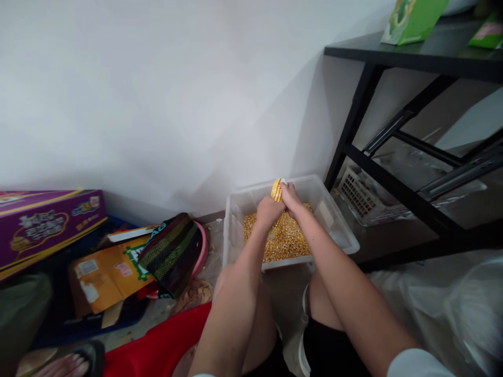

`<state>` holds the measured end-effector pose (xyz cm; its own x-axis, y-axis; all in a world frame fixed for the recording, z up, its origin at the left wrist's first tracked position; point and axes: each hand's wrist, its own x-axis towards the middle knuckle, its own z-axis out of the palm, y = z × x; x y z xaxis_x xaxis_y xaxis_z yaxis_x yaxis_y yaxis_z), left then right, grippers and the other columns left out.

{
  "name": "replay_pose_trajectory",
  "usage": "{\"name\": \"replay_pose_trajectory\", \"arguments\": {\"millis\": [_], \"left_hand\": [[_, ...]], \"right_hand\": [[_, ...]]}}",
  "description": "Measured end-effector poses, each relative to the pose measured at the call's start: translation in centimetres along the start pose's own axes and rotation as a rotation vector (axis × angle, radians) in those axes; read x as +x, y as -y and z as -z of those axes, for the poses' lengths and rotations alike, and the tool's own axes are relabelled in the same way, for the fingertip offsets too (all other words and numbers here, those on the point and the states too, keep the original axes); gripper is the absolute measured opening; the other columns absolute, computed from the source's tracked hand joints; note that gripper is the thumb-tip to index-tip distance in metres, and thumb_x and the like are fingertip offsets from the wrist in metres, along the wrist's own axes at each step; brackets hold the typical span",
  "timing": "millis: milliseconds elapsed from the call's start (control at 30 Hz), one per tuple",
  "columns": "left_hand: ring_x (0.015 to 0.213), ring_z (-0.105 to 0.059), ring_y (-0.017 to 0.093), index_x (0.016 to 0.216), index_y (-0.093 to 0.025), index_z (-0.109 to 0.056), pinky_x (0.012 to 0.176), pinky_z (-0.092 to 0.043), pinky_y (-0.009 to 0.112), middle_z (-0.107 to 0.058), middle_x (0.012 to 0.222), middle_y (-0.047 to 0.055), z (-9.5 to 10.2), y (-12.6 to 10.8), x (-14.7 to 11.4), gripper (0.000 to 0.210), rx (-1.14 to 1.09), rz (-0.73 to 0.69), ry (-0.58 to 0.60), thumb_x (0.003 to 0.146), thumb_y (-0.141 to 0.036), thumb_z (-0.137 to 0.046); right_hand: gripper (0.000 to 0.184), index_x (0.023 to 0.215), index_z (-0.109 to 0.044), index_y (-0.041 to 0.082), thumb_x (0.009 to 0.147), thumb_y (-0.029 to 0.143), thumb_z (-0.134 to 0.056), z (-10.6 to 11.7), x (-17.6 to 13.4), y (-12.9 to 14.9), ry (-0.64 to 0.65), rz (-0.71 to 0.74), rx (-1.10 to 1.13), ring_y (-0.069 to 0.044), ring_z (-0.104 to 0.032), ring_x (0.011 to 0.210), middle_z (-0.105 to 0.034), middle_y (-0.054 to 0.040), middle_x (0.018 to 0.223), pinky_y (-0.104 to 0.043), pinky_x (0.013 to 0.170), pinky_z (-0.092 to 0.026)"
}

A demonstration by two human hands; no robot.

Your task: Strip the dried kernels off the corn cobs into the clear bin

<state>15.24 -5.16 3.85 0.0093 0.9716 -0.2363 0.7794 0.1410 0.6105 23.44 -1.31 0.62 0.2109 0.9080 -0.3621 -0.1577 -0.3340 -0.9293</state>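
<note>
A yellow ear of corn [277,190] stands up out of my left hand [269,210], whose fingers are wrapped round its lower part. My right hand [290,197] is closed and pressed against the side of the ear. A small white piece [283,181] shows at its fingertips; what it is I cannot make out. Both hands are held over a clear plastic bin [338,226] standing on the floor against the wall. Loose corn kernels [287,245] cover the bottom of the bin. My forearms hide part of the bin's near side.
On the right stands a black metal shelf [408,57] with a green carton [412,21] on top and a white basket [359,196] below. To the left are a purple box [55,225], an orange package [113,272], a dark mesh bag [171,256] and a pink basin [202,248]. Someone's foot [68,365] shows bottom left.
</note>
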Motion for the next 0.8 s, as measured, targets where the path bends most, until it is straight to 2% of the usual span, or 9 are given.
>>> {"name": "replay_pose_trajectory", "arguments": {"millis": [167, 267, 367, 433, 567, 800], "left_hand": [[0.08, -0.066, 0.028, 0.091, -0.013, -0.069, 0.065, -0.046, 0.029, -0.069, 0.086, 0.016, -0.2, -0.2, -0.3, 0.036, 0.039, -0.028, -0.028, 0.07, -0.04, -0.058], [0.076, -0.065, 0.025, 0.091, -0.014, -0.069, 0.062, -0.045, 0.027, -0.069, 0.084, 0.012, 0.2, -0.2, -0.1, 0.038, 0.025, -0.013, 0.011, 0.063, -0.039, -0.066], [0.076, -0.065, 0.026, 0.09, -0.014, -0.069, 0.06, -0.045, 0.027, -0.069, 0.084, 0.012, 0.7, 0.0, 0.1, 0.038, 0.029, -0.002, 0.036, 0.062, -0.04, -0.067], [0.078, -0.065, 0.027, 0.09, -0.013, -0.069, 0.061, -0.044, 0.028, -0.07, 0.086, 0.015, 0.8, 0.0, 0.0, 0.038, 0.05, 0.003, 0.035, 0.065, -0.041, -0.063], [0.085, -0.066, 0.033, 0.095, -0.011, -0.068, 0.063, -0.044, 0.03, -0.069, 0.093, 0.021, 0.5, -0.1, -0.5, 0.041, 0.103, 0.013, 0.003, 0.07, -0.042, -0.057], [0.093, -0.065, 0.036, 0.104, -0.009, -0.063, 0.071, -0.046, 0.034, -0.067, 0.099, 0.024, 0.4, -0.7, -1.6, 0.045, 0.135, 0.013, -0.038, 0.073, -0.04, -0.056]], "right_hand": [[0.028, 0.114, -0.042, 0.02, 0.092, 0.037, -0.04, 0.4, 0.1, 0.6, -0.052, -0.055, 0.089, -0.011, -0.059, 0.073, -0.059, -0.0022, 0.091, -0.018, 0.057, -0.046], [0.03, 0.112, -0.044, 0.019, 0.093, 0.042, -0.039, 0.7, -0.2, 0.9, 0.027, -0.061, 0.147, -0.012, -0.06, 0.073, -0.059, -0.0028, 0.089, -0.02, 0.058, -0.048], [0.035, 0.112, -0.046, 0.02, 0.087, 0.043, -0.052, 0.7, -0.4, 0.7, 0.079, 0.005, 0.09, -0.013, -0.061, 0.073, -0.061, -0.0026, 0.089, -0.021, 0.06, -0.048], [0.035, 0.111, -0.048, 0.021, 0.085, 0.043, -0.056, 0.5, -0.2, 0.1, 0.063, 0.034, 0.008, -0.014, -0.061, 0.073, -0.063, -0.0035, 0.088, -0.021, 0.059, -0.047], [0.033, 0.11, -0.048, 0.02, 0.089, 0.046, -0.049, 0.3, 0.3, -0.9, -0.006, 0.028, -0.073, -0.017, -0.061, 0.074, -0.063, -0.0063, 0.087, -0.023, 0.058, -0.046], [0.034, 0.114, -0.047, 0.018, 0.092, 0.044, -0.044, 0.1, 0.3, -0.5, -0.076, -0.027, -0.021, -0.016, -0.061, 0.075, -0.063, -0.0066, 0.089, -0.023, 0.061, -0.048]]}}
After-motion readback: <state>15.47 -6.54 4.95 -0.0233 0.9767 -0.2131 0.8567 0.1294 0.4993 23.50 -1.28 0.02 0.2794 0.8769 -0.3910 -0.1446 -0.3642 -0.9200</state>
